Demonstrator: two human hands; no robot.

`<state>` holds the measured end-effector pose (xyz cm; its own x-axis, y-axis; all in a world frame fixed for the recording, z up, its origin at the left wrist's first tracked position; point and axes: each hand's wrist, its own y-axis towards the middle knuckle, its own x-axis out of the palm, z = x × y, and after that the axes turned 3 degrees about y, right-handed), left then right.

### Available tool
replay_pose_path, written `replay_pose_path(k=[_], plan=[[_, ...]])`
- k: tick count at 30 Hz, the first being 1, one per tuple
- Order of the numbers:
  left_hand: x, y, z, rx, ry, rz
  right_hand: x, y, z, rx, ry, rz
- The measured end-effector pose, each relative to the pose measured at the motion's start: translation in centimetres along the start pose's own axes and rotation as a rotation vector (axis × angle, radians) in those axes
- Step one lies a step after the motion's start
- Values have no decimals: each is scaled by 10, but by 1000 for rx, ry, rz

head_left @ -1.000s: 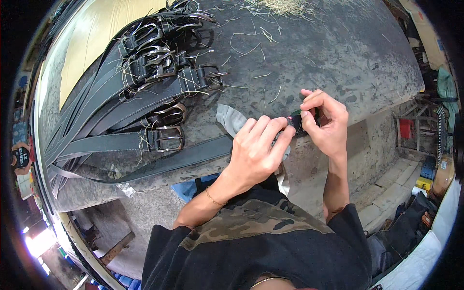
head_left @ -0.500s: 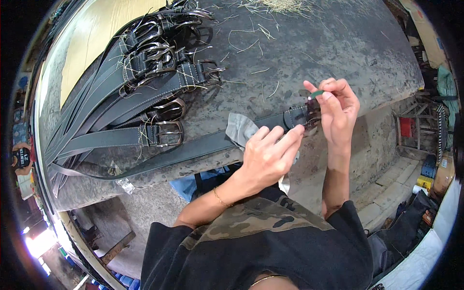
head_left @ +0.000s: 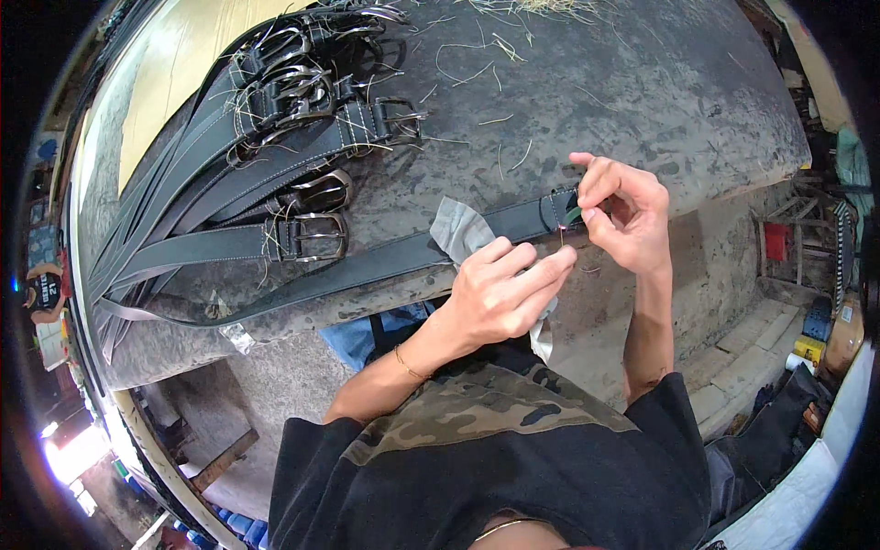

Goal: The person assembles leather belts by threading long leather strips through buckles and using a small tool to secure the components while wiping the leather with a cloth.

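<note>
A dark leather belt (head_left: pixel 403 273) with pale stitching lies along the near edge of the table; its right end is partly hidden behind my right hand. My left hand (head_left: pixel 509 291) is closed with fingers curled, and a grey cloth (head_left: pixel 458 231) sticks out from under it on both sides. The belt passes just beyond those fingers. At the belt's end, my right hand (head_left: pixel 628 215) pinches a slim green thing (head_left: pixel 574 216) between thumb and finger. Most of it is hidden, so I cannot tell its kind. A tiny pinkish tip shows beside it, above my left fingertips.
Several dark belts with metal buckles (head_left: pixel 321 236) and loose thread ends are heaped on the left of the table (head_left: pixel 660 101). Cut threads (head_left: pixel 550 5) lie at the far edge. A crumpled clear wrapper (head_left: pixel 236 337) sits by the near edge. A wooden frame (head_left: pixel 790 247) stands at right.
My right hand has moved down and slightly left, bringing the green thing from above the belt's end to the stitched part. My left hand has barely moved.
</note>
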<state>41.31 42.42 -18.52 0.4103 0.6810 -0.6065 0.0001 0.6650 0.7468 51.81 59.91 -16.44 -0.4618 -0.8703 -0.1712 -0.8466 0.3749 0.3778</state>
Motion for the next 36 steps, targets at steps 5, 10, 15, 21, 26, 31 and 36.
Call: replay_pose_path(k=[5, 10, 15, 21, 26, 31, 36], plan=[[0, 0, 1, -16, -6, -3, 0, 1, 0, -21, -57, -14], [0, -1, 1, -27, -7, -4, 0, 3, 3, -65, -88, -14], [1, -1, 1, -28, -6, 0, 0, 2, -2, -13, -93, -25], [0, -1, 1, -27, -17, 2, 1, 2, -1, 3, -92, -29], [-2, -1, 1, -22, -26, 10, -2, 3, 2, -56, -112, -53], [-7, 10, 8, -63, -62, -35, -13, -3, 12, 44, 735, 272], [1, 24, 8, -117, -26, -134, -18, -8, 15, 73, 998, 361]])
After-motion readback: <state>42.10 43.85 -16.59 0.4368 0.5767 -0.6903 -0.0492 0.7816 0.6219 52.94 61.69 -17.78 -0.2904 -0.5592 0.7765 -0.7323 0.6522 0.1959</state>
